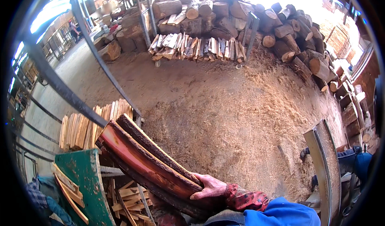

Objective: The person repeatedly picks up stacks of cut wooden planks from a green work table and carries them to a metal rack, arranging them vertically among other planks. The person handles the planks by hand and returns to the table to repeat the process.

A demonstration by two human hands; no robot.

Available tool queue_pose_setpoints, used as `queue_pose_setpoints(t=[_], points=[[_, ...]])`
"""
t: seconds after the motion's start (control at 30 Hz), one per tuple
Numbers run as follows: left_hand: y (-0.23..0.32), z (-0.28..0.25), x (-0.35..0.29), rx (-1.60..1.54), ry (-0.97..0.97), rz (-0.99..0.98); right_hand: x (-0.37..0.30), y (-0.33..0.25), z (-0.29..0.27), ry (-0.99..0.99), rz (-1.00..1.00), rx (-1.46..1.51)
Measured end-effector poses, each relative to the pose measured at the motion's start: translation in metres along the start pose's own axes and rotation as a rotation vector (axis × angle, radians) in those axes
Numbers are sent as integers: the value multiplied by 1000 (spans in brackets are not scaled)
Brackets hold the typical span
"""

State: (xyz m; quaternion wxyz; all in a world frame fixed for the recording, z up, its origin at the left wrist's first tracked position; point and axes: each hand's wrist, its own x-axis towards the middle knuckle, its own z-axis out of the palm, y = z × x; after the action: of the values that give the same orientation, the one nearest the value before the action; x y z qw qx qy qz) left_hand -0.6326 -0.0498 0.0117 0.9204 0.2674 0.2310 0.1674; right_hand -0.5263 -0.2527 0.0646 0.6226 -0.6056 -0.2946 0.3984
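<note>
Two long bark-edged wood slabs lie together across my lower middle, slanting up to the left. The nearer slab (146, 160) shows a reddish face; the other slab (154, 146) has dark bark and a pale edge. My right hand (210, 186), in a red patterned cuff, is closed around their near end, with the thumb on the reddish slab. Beneath the slabs a bit of my left sleeve (168, 218) shows in shadow; the left hand's fingers are hidden. A green metal panel (78, 186) stands left of the slabs, with thin wood strips (70, 190) against it.
Split sticks (86, 124) are stacked beyond the slabs' far end. Loose offcuts (130, 198) lie below them. A metal beam (323, 166) rises at right. Farther off are a cart of split wood (196, 47), a log pile (296, 33) and a sawdust-strewn floor (224, 118).
</note>
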Motion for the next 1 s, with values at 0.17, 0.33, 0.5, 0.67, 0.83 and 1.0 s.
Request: queue_pose_setpoints(t=[0.17,0.33,0.5,0.67,0.83,1.0], points=[[-14,2,70,-70,16,-59,34,-4,-44,69,40,-51],[-29,-40,155,88,-89,-70,76,-7,-85,113,28,-76],[-26,8,246,128,-150,-152,137,-8,-136,201,46,-31],[-7,124,290,114,-294,-258,166,-19,-177,348,66,-47],[-21,143,356,137,-235,-321,197,-18,-229,409,76,-63],[-40,178,447,175,-258,-328,250,-19,-307,421,19,-51]])
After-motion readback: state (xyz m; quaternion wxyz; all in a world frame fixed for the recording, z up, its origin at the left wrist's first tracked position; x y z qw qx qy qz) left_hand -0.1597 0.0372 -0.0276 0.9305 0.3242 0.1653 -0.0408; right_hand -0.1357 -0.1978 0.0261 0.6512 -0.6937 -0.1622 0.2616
